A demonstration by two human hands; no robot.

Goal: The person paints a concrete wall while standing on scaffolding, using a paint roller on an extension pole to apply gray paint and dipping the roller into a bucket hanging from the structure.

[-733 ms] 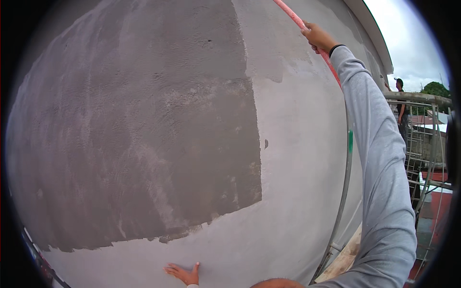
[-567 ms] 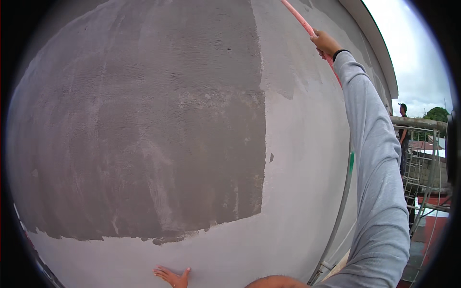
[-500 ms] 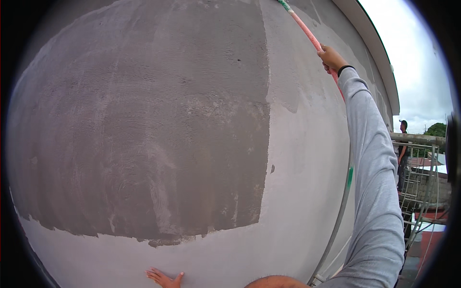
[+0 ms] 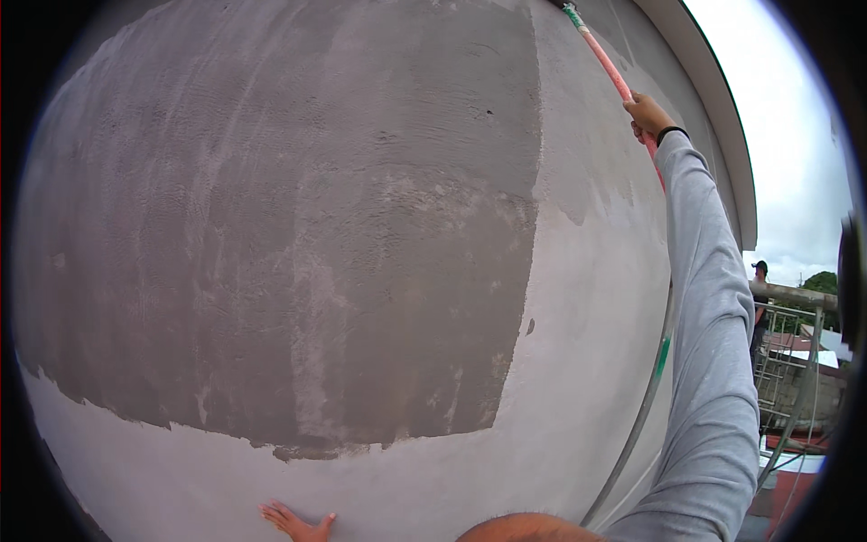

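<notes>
Pink pole (image 4: 606, 63) ×1, slanting before wall (image 4: 361, 271) upper right | right hand (image 4: 647, 116) wrapped around it | left hand (image 4: 305, 526) empty, spread at lower wall | grey sleeve (image 4: 712, 325) blocks wall | 1 person (image 4: 760, 271), scaffolding (image 4: 791, 295) at right

Supporting surface: an upright wall (image 4: 424, 492) in two tones. A large dark grey area (image 4: 361, 271), streaked and rough in texture, covers the left and centre. A pale grey area (image 4: 601, 298) borders it below and to the right; the lower boundary is ragged. One small dark mark (image 4: 531, 326) noted beside the right boundary. Left hand (image 4: 300, 524) placed against the pale lower portion, fingers spread.
</notes>
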